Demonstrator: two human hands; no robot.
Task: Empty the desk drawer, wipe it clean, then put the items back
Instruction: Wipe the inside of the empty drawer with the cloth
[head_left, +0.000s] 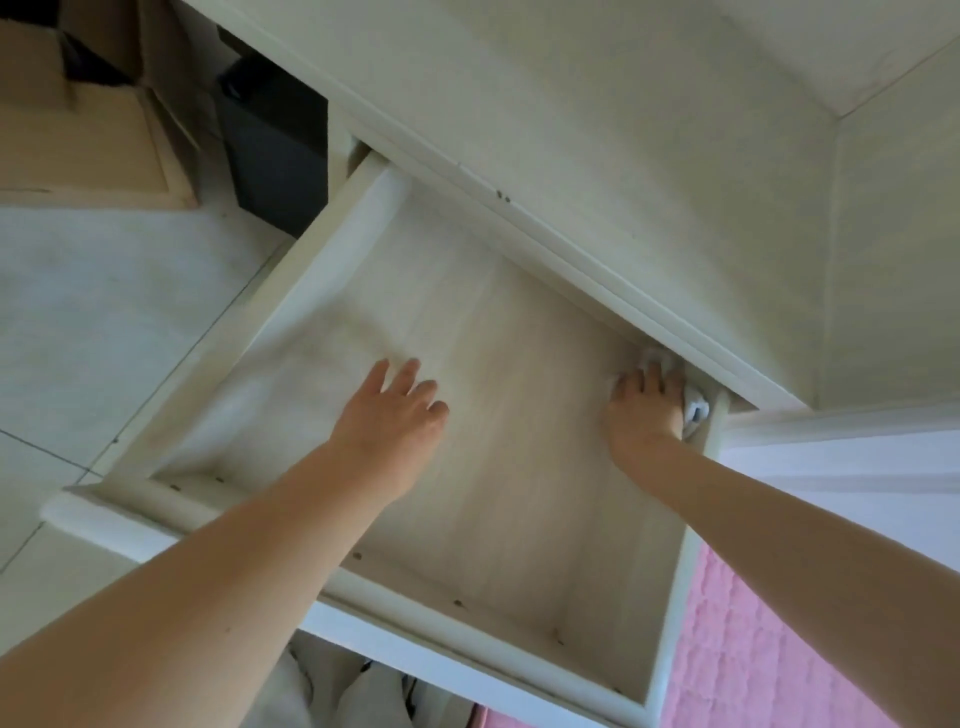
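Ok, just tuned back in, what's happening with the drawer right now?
A person is wiping out the pulled-open desk drawer, which has nothing lying in it. The right hand presses a white cloth into the far right corner, up against the desk front. The left hand is open, fingers spread over the drawer's bare wooden bottom. None of the removed items are in view, so putting them back hasn't started.

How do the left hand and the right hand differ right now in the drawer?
The left hand lies open with straight fingers and holds nothing; the right hand presses a white cloth. The left hand is over the middle of the drawer floor; the right hand is in the far right corner, under the desk edge. Both are palm down, inside the empty drawer.
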